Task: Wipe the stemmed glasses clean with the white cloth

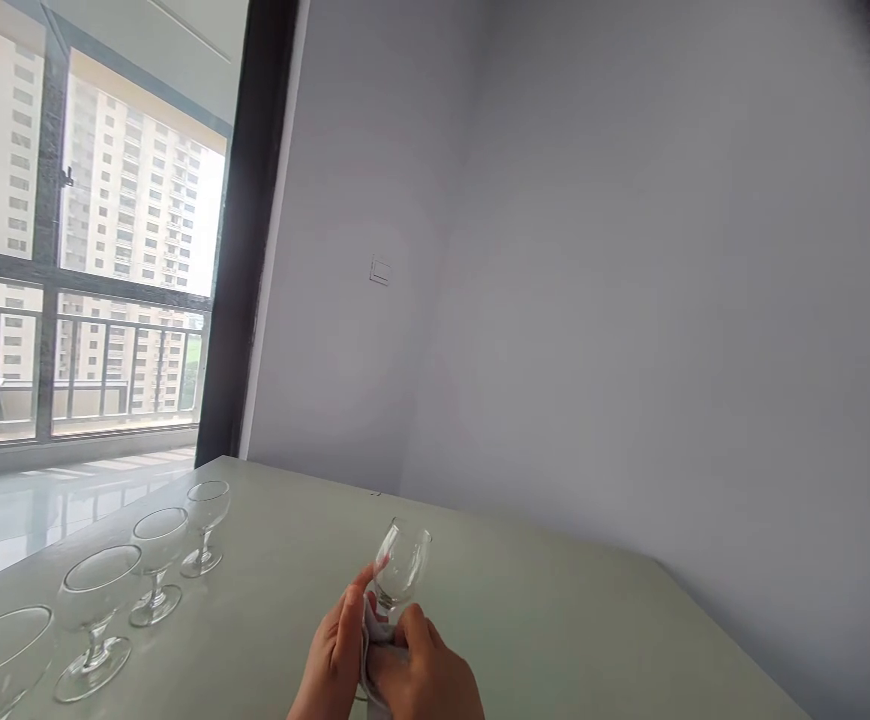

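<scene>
A clear stemmed glass is held up above the table, its bowl pointing away from me and its rim at the top. Around its lower bowl and stem, my left hand is closed from the left side. My right hand presses a light grey cloth against the stem and foot area, its fingers curled. Much of the cloth and the lower part of the glass are hidden by my hands.
Several like glasses stand upright in a row along the table's left side, among them a near one and a far one. The pale green table meets a grey wall. A large window is at left.
</scene>
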`<act>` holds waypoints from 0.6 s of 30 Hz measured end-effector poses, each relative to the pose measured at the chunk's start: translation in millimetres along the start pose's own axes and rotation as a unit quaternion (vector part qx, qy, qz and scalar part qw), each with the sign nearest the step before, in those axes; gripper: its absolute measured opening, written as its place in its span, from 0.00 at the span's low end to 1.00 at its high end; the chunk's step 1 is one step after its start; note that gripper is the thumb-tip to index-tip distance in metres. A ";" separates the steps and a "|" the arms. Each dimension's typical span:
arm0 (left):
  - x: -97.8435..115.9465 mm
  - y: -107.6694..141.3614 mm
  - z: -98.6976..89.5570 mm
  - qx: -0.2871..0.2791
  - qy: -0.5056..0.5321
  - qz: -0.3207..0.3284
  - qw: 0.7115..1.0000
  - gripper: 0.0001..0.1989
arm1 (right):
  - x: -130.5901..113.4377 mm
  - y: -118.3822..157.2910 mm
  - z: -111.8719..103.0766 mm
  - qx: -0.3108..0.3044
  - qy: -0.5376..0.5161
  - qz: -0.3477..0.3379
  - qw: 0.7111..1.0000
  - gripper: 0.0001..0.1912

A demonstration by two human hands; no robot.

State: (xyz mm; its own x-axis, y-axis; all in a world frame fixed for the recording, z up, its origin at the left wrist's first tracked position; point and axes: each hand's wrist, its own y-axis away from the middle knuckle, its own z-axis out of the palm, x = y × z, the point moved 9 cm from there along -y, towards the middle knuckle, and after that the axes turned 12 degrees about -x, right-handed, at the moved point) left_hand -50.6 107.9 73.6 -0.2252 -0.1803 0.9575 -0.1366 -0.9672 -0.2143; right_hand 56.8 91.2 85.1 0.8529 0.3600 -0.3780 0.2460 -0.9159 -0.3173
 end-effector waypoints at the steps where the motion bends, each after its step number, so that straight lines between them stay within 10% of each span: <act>1: 0.6 -2.2 -2.1 0.003 -0.003 0.009 1.000 0.34 | 6.3 -1.2 6.3 -0.053 -0.041 0.012 0.998 0.05; 4: -6.2 -10.1 -3.9 0.005 -0.010 0.000 1.000 0.35 | 6.5 -2.1 -1.4 -0.149 -0.082 -0.040 0.985 0.11; 9: -24.8 -11.8 11.2 -0.036 0.136 -0.081 0.987 0.31 | 20.4 -8.6 -38.0 -0.096 -0.284 0.005 0.954 0.11; 18: -41.6 -8.3 13.8 -0.027 0.213 -0.084 0.973 0.24 | 12.6 -9.1 41.3 -0.188 -0.481 0.043 0.855 0.10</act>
State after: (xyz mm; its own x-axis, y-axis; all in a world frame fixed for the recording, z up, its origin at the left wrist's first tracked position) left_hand -26.9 121.0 38.3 -0.5732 0.0819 0.8153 -0.2545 -0.9636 -0.0822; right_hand 46.3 111.4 47.4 0.1466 0.1011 -0.9840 0.4864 -0.8735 -0.0173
